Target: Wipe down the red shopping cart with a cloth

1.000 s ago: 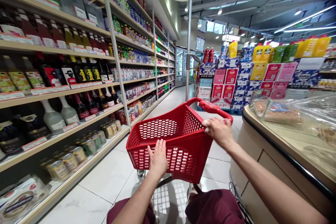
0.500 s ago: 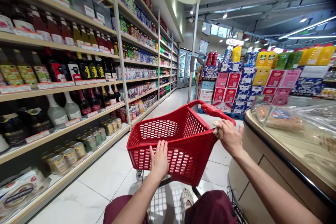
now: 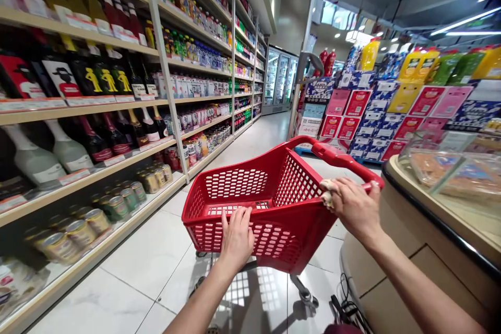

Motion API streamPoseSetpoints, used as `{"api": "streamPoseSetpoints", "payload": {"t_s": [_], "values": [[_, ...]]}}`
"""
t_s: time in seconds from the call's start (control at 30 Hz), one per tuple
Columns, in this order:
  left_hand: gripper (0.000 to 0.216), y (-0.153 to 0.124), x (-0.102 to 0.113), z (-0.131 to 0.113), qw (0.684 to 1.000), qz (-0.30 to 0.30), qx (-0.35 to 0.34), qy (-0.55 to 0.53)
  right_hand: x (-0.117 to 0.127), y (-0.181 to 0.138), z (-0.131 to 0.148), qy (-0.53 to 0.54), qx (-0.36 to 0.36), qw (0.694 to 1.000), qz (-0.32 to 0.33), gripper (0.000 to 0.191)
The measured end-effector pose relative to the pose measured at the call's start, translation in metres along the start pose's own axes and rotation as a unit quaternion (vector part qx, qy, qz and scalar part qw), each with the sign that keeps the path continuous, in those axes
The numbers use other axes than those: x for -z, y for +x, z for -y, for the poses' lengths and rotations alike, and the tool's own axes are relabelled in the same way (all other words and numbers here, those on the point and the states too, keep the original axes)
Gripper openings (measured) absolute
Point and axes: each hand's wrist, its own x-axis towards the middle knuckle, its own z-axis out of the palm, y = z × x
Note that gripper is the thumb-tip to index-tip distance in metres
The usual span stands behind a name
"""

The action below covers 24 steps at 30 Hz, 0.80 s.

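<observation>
**Item:** red trolley basket (image 3: 250, 195), perforated plastic on a wheeled frame. It stands in the aisle between bottle shelving (image 3: 117, 159) and a deli bench (image 3: 426, 203).

**Left hand** (image 3: 237, 237): spread flat on the near wall, fingertips at the rim, steadying.

**Right hand** (image 3: 354, 209): curled, pinching a pale crumpled wipe (image 3: 326, 191) against the right rim, just below the handle (image 3: 340, 159).

**Step, as judged:** wiping the rim. Going on calls for sliding the wipe along the edge while the left hand braces the basket against rolling.

**Room:**
- The bench edge is close by the right forearm.
- Floor cables (image 3: 344, 305) lie beside the castor (image 3: 309, 300).
- Tiled floor (image 3: 152, 261) lies open ahead and to the left.
</observation>
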Motion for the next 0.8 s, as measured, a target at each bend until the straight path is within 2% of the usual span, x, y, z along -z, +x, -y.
{"api": "streamPoseSetpoints", "payload": {"t_s": [0.07, 0.2, 0.37, 0.5, 0.57, 0.67, 0.8], "values": [[0.046, 0.011, -0.009, 0.007, 1.000, -0.008, -0.021, -0.018, -0.012, 0.001, -0.003, 0.005, 0.007, 1.000, -0.003, 0.028], [0.044, 0.028, -0.023, 0.022, 0.998, -0.014, -0.056, -0.041, -0.032, 0.010, 0.008, 0.036, 0.002, 0.999, 0.016, 0.021], [0.048, 0.043, -0.031, 0.036, 0.998, 0.029, -0.056, -0.025, -0.045, 0.027, 0.012, 0.044, -0.033, 0.997, 0.051, 0.023], [0.054, 0.049, -0.033, 0.040, 0.997, 0.066, -0.040, -0.002, -0.053, 0.030, 0.044, 0.064, -0.049, 0.993, 0.083, 0.028], [0.057, 0.051, -0.033, 0.040, 0.996, 0.077, -0.038, -0.007, -0.057, 0.029, 0.066, 0.088, -0.023, 0.991, 0.100, 0.030], [0.060, 0.050, -0.031, 0.037, 0.996, 0.079, -0.044, -0.011, -0.056, 0.029, 0.076, 0.105, 0.018, 0.987, 0.117, 0.030], [0.060, 0.040, -0.023, 0.024, 0.996, 0.083, -0.037, -0.018, -0.037, 0.025, 0.060, 0.030, -0.066, 0.993, 0.094, 0.031]]}}
